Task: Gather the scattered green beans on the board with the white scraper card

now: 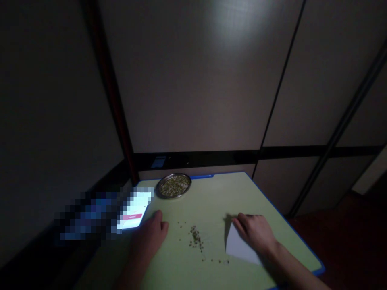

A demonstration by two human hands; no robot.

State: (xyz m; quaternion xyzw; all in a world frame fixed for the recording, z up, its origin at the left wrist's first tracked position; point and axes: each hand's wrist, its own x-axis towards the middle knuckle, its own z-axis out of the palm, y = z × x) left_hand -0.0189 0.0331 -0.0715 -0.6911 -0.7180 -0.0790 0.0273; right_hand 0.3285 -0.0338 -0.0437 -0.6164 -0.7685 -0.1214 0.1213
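Observation:
My left hand [149, 237] rests on the pale green table [211, 197], fingers curled and closed, beside a lit phone screen [134, 211]. My right hand [255, 231] lies flat with fingers stretched over a white sheet of paper [238, 246]. Between the two hands lies a small heap of greenish grains [196, 237], with loose ones scattered around it. A round metal plate [173, 185] holding more of the grains sits at the far edge of the table.
The table has a blue rim [317, 266] and stands against a grey panelled wall [196, 80]. A dark red post [117, 112] rises at the table's far left corner. A dark floor lies to the right. The room is dim.

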